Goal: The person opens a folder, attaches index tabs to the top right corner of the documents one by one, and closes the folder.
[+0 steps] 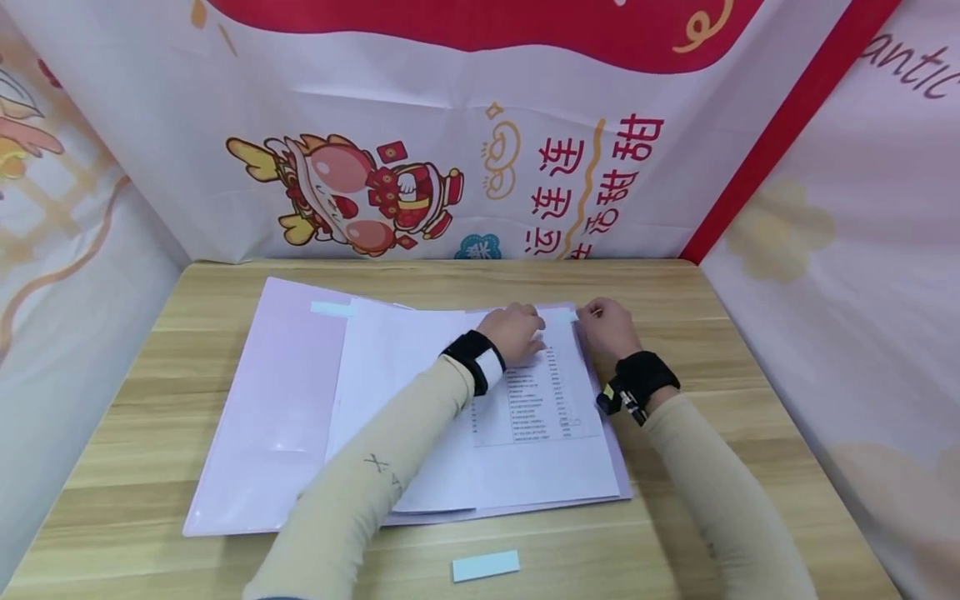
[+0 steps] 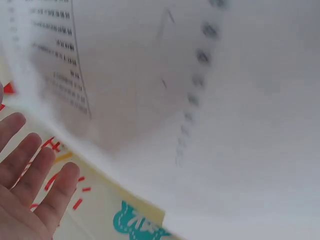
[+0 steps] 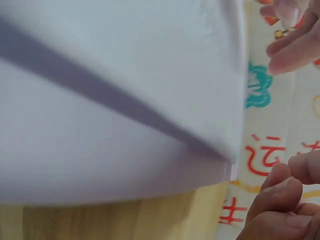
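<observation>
Desk: wooden table (image 1: 750, 467), banner-walled.
Folder (image 1: 262, 417): open, holding printed sheets (image 1: 536, 400).
Left hand (image 1: 516, 332): fingers flat on sheet.
Right hand (image 1: 609, 327): pinching folder's top corner.

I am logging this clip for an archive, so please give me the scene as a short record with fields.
surface: light wooden table
main thing: open pale pink plastic folder holding white paper sheets
top sheet: smaller white printed list, lying on the folder's right half
left hand: fingers laid flat on the printed list's top
right hand: fingers curled at the folder's top right corner, pinching a pale strip there
loose item: pale blue paper strip on the table's near edge
backdrop: white and red cartoon banner
</observation>
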A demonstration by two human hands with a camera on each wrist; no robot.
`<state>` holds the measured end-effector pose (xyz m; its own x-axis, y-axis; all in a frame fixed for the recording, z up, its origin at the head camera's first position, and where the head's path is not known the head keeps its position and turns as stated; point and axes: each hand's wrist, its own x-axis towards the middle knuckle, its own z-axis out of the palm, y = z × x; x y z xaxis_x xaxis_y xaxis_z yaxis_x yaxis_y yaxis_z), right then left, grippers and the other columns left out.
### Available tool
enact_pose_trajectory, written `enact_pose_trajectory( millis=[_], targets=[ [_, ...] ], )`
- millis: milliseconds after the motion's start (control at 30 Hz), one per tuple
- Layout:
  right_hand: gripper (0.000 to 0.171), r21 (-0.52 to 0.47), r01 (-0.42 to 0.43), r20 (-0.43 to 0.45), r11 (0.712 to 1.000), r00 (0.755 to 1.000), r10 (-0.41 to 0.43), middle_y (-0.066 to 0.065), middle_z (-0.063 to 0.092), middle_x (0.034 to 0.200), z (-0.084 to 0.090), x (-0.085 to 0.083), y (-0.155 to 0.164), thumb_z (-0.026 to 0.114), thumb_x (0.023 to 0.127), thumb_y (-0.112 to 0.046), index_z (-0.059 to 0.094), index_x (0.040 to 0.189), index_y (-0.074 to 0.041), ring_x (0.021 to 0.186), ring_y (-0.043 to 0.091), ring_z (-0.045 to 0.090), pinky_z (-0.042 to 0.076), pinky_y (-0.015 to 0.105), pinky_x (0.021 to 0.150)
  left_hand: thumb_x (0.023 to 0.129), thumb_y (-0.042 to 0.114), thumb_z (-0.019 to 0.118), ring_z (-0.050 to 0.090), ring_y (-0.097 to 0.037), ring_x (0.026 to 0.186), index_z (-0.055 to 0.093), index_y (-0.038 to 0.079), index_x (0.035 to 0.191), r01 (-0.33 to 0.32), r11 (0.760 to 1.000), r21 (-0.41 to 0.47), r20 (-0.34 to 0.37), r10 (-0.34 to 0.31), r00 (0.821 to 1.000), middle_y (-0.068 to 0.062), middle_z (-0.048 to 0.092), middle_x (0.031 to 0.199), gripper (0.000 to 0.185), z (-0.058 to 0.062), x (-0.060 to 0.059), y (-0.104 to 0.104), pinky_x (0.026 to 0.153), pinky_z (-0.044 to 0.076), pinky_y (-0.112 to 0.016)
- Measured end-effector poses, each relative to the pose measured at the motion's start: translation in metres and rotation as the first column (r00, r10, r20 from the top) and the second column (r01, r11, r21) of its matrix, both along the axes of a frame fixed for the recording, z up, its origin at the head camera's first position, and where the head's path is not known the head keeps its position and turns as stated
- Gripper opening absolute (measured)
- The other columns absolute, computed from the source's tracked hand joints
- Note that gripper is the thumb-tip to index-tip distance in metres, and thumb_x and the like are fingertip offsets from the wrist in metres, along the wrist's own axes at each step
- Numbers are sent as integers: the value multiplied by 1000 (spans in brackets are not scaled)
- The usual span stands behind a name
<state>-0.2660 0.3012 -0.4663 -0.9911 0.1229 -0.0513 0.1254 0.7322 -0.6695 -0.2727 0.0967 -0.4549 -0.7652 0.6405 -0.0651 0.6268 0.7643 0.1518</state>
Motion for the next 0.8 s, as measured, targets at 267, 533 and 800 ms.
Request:
enact_pose_trajectory(
  millis=[267,533,800],
  targets=[
    [30,-30,-26,-58,999,998,24,8,61,80,24,23,-4,57,103,-29,65,95,-2,71,22,55,45,31,62,100,40,64,59,-21,126,68,16,132,-10,1000,10,58,9,998,-4,63,137,40,36,11,-41,104,49,-38],
    [22,-14,-176,-119,984,978,173,10,62,77,52,54,-22,62,102,-26,66,93,-6,68,24,54,43,34,60,99,38,68,60,-25,126,69,11,130,-38,998,58,57,35,998,-7,64,134,41,65,41,-105,105,49,-42],
    [14,0,-353,-96,935,931,352,3,58,75,79,97,-55,66,100,-24,70,93,-12,66,19,52,41,31,58,97,36,71,59,-36,125,66,5,134,-88,995,47,92,83,992,-16,64,134,49,63,94,-184,101,49,-55]
  ],
)
